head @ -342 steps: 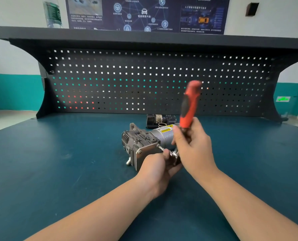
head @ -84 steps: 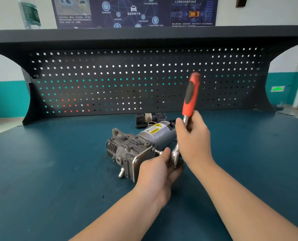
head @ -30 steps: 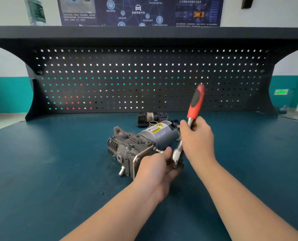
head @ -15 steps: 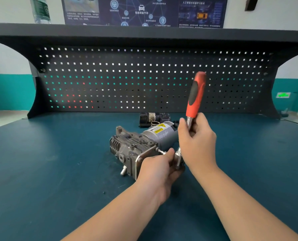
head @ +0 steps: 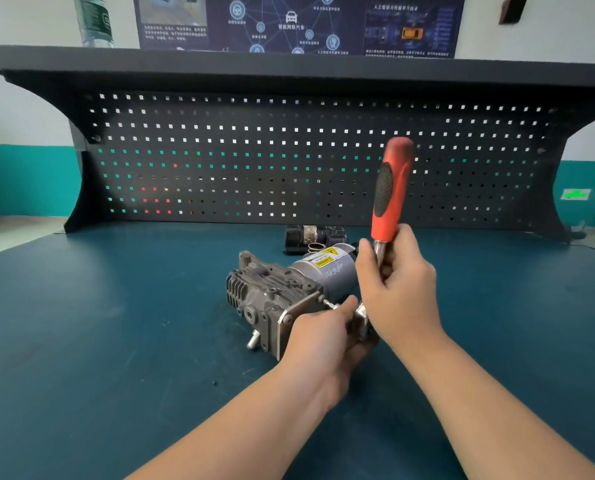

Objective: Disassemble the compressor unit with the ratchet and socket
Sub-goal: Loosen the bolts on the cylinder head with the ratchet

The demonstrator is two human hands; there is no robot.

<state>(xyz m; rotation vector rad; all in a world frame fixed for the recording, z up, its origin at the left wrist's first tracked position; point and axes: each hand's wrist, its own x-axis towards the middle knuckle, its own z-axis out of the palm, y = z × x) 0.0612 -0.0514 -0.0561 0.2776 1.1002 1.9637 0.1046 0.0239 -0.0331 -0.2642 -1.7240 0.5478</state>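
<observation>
Compressor unit [head: 285, 292] lies on its side at centre of the teal desk [head: 98, 341], finned grey head toward 9 o'clock, silver motor can with yellow label toward 2 o'clock.

Ratchet [head: 389, 199] stands nearly upright at 3 o'clock of the unit; red-and-black handle tops out against the pegboard [head: 254, 157], chrome head low by the unit's end plate.

Right hand [head: 398, 289]: forearm enters from 5 o'clock, fingers wrapped round the chrome shank just below the red grip, thumb up along it.

Left hand [head: 324, 337]: forearm enters from 7 o'clock, fingers curled at the ratchet head beside the end plate; probably grasping the socket, which is hidden under the fingers.

A small dark motor part [head: 315, 235] sits at 12 o'clock behind the unit.
</observation>
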